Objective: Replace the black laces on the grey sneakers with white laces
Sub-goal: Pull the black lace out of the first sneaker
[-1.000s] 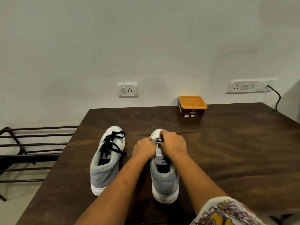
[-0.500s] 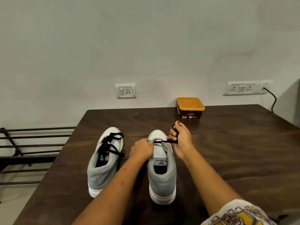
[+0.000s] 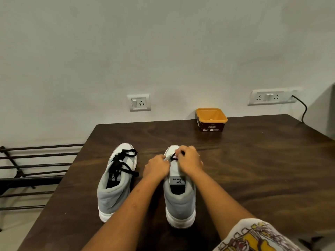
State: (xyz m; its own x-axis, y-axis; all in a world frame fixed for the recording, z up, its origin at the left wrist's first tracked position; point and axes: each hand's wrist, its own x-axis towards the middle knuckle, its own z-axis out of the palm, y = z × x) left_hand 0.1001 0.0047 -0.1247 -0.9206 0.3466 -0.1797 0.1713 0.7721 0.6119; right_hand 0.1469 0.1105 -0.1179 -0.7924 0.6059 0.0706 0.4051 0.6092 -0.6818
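black lace (image 3: 173, 156), likely limp and light, at the toe eyelets of the right sneaker (image 3: 179, 201) on the table (image 3: 253, 169): your right hand (image 3: 190, 160) pinches it close in, your left hand (image 3: 157, 166) grips the sneaker.

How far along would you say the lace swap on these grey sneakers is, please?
Mostly done: the right sneaker shows bare tongue, with only a short black lace at its toe end. In hand: the right hand pinches that lace while the left hand grips the sneaker's upper beside it. Left: the left sneaker is laced in black, loosely, and no white laces are in view.
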